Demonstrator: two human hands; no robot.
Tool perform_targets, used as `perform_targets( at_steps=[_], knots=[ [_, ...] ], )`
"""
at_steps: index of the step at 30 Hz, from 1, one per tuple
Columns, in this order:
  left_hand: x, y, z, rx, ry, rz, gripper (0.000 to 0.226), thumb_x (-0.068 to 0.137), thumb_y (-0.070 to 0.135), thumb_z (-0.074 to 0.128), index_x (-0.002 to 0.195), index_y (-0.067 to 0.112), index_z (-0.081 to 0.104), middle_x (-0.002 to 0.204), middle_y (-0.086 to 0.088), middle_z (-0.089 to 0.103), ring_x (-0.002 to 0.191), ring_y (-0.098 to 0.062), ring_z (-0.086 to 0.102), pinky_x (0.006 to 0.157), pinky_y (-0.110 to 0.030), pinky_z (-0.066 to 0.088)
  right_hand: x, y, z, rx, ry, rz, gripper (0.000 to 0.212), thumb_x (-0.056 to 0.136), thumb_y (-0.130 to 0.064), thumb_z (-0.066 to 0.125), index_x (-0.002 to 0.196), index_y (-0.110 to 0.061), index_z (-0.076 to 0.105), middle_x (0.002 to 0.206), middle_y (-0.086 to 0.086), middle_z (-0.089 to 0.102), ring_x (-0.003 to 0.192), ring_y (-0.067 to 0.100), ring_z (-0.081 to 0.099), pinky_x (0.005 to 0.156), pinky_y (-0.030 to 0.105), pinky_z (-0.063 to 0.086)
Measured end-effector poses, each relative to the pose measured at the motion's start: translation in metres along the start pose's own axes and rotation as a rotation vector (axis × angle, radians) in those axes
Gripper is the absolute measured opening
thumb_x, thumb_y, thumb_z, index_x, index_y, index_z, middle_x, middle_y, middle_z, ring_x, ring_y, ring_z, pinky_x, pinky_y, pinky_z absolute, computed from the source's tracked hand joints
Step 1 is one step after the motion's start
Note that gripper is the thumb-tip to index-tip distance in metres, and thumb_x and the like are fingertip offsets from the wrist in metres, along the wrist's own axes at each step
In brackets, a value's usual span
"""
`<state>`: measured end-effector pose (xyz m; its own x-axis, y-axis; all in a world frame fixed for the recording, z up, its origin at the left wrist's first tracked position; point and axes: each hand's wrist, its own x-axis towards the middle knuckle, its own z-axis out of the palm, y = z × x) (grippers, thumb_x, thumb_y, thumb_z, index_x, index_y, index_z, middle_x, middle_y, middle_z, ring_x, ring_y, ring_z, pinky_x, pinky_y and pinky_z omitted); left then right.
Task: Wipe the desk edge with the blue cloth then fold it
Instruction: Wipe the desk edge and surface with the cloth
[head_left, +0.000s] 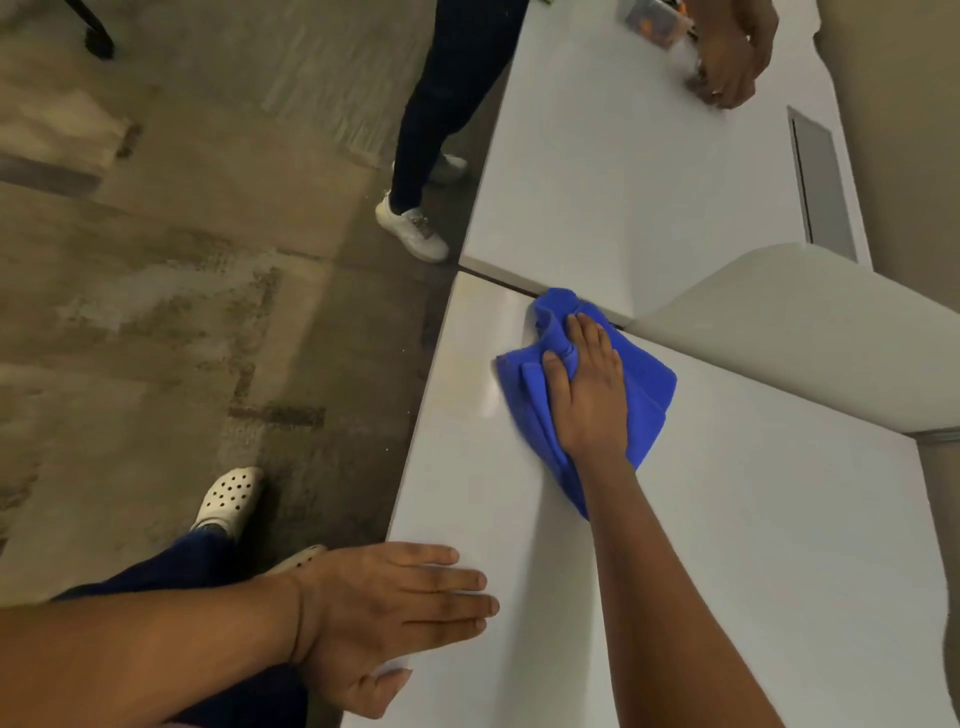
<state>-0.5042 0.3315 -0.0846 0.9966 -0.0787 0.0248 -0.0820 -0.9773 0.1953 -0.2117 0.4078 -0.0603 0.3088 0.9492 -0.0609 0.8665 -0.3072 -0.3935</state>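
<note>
The left hand (384, 608) is laid flat, palm down and fingers straight and together, on the near corner of the desk (727, 545), with the thumb hooked over the desk's front edge; nothing is held in it. The desk is seen as a smooth, matte white slab with a squared edge and a faint sheen near the cloth. Off the desk's left side, a perforated cream clog (228, 501) is noted on a mottled, worn grey-brown floor (156, 312). Farther along the desk, the right hand (587, 395) is pressed palm down on the blue cloth (647, 395), fingers spread and pointing away from the body, the thumb lying in a fold; the cloth is pinned under the palm rather than pinched. The cloth is a soft, bright blue fabric, crumpled into ridges, bunched up beyond the fingertips and trailing back under the wrist. It lies on the desk top at the desk's far edge, its bunched tip reaching the dark seam where a second white desk (623, 171) abuts. To the right of the cloth, a rounded, pale grey partition panel (805, 332) rises over the desk. Beyond the seam, a second person's dark trouser leg (447, 104) and white sneaker (413, 234) stand beside the second desk, and another hand (732, 62) rests on its far surface, blurred, near a small clear container (654, 21) with indistinct contents.
</note>
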Motion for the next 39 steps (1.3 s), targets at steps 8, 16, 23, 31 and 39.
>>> perform_targets(
  at_steps=[8, 16, 23, 31, 39],
  knots=[
    [0.001, 0.000, -0.011, 0.128, -0.082, 0.035, 0.074, 0.093, 0.053, 0.042, 0.160, 0.022, 0.046, 0.169, 0.002, 0.039, 0.159, -0.018, 0.030, 0.126, -0.039, 0.031, 0.036, -0.056, 0.009, 0.059, -0.068, -0.167, 0.051, 0.111, -0.039, 0.046, 0.157, -0.017, 0.046, 0.159, 0.005, 0.052, 0.148, 0.024, 0.047, 0.128, 0.042, 0.031],
    [0.002, 0.005, -0.007, 0.151, -0.111, 0.015, 0.072, 0.095, 0.045, 0.036, 0.162, 0.020, 0.040, 0.169, 0.002, 0.038, 0.160, -0.021, 0.026, 0.130, -0.044, 0.021, 0.038, -0.128, 0.050, -0.081, -0.153, -0.501, 0.038, 0.110, -0.038, 0.045, 0.137, -0.020, 0.065, 0.137, 0.000, 0.070, 0.131, 0.021, 0.060, 0.126, 0.039, 0.026],
    [-0.015, 0.038, 0.015, -0.225, 0.358, -0.531, 0.064, 0.099, 0.043, 0.057, 0.158, 0.020, 0.045, 0.172, 0.001, 0.030, 0.159, -0.022, 0.029, 0.128, -0.042, 0.022, -0.018, -0.071, 0.037, -0.133, -0.076, -0.283, 0.067, 0.108, -0.060, 0.028, 0.166, -0.029, 0.027, 0.176, -0.007, 0.023, 0.164, 0.018, 0.012, 0.133, 0.041, 0.006],
    [0.038, 0.051, 0.009, -1.164, 0.630, -1.436, 0.091, 0.095, 0.073, 0.029, 0.168, 0.029, -0.002, 0.178, 0.006, 0.002, 0.162, -0.016, 0.010, 0.128, -0.036, 0.018, -0.019, -0.022, 0.017, -0.146, -0.047, -0.037, 0.066, 0.110, -0.055, 0.031, 0.168, -0.029, 0.017, 0.177, -0.007, 0.015, 0.165, 0.018, 0.008, 0.134, 0.047, 0.010],
    [0.038, 0.065, 0.023, -0.958, 0.620, -1.441, 0.103, 0.091, 0.069, 0.058, 0.168, 0.016, 0.015, 0.172, -0.007, 0.030, 0.155, -0.025, 0.037, 0.120, -0.034, 0.029, -0.084, -0.093, 0.057, -0.234, -0.103, -0.132, 0.070, 0.106, -0.064, 0.015, 0.168, -0.032, 0.004, 0.178, -0.012, 0.006, 0.165, 0.014, 0.001, 0.133, 0.038, -0.002]
  ],
)
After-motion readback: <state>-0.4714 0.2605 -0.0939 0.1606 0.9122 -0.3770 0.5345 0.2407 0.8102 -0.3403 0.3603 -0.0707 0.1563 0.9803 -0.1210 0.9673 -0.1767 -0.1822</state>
